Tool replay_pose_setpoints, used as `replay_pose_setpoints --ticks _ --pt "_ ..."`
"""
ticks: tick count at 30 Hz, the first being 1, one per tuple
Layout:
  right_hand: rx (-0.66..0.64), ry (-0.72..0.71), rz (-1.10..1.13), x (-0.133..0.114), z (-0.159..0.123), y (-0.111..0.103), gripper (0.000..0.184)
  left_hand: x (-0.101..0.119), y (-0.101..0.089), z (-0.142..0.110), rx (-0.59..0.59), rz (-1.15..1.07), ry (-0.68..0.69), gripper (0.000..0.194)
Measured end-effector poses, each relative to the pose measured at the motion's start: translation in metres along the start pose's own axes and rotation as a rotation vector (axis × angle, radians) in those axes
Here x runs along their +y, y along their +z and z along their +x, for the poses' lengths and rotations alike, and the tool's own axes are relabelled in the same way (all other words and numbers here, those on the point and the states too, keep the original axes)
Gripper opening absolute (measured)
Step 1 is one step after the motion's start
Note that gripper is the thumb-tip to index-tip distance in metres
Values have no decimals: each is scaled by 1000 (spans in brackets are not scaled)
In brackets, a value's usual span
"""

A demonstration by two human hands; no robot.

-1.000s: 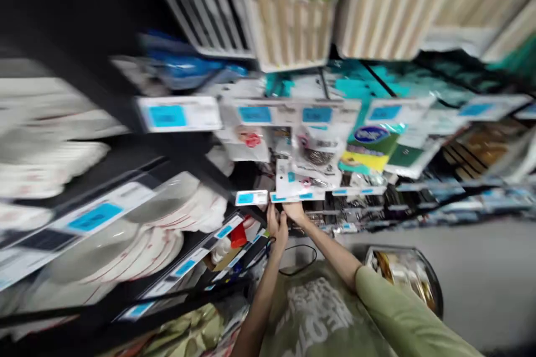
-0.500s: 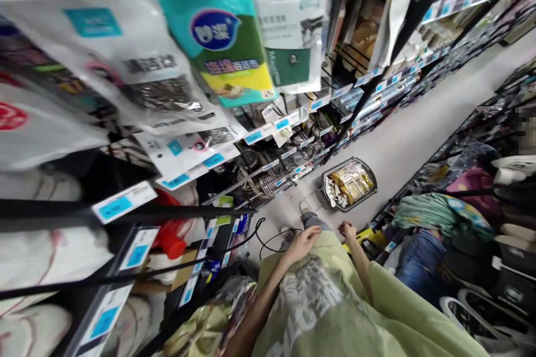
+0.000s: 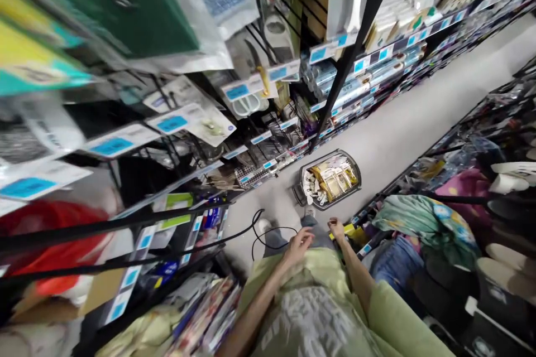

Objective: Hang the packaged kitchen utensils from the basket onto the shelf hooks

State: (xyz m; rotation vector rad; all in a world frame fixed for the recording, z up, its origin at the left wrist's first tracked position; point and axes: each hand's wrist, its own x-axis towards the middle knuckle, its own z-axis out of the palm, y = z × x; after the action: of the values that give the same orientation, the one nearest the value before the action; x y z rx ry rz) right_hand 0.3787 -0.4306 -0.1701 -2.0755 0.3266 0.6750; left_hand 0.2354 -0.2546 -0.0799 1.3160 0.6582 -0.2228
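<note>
I look down a shop aisle past my green shirt [image 3: 318, 312]. My left hand [image 3: 298, 244] hangs in front of my waist with its fingers loosely curled and apart, holding nothing. My right hand [image 3: 335, 228] hangs beside it, fingers curled inward, and I cannot make out anything in it. On the floor just ahead of my feet stands a dark shopping basket [image 3: 329, 178] with several packaged goods in it. A thin black cable [image 3: 268, 231] loops in front of my waist.
Black wire shelving [image 3: 347, 56] with blue price tags and hanging packets lines the left side. Folded fabrics and clothes [image 3: 422, 223] fill shelves on the right. The grey floor [image 3: 410, 128] runs away between them.
Both hands have come down from the shelf tags to my waist. My view has swung right and down the aisle, bringing the basket closer to centre.
</note>
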Motion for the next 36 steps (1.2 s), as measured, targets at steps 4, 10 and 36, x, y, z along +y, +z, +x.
replay_pose_setpoints --ticks 4,10,36 --pt "-111 88 -215 18 68 -15 23 -33 50 56 147 -42 -94 42" --pt "-16 30 -372 45 159 -12 54 -77 77 123 218 -32 -175 50" --pt "58 -138 -756 93 291 53 92 -175 74 207 188 159 -202 49"
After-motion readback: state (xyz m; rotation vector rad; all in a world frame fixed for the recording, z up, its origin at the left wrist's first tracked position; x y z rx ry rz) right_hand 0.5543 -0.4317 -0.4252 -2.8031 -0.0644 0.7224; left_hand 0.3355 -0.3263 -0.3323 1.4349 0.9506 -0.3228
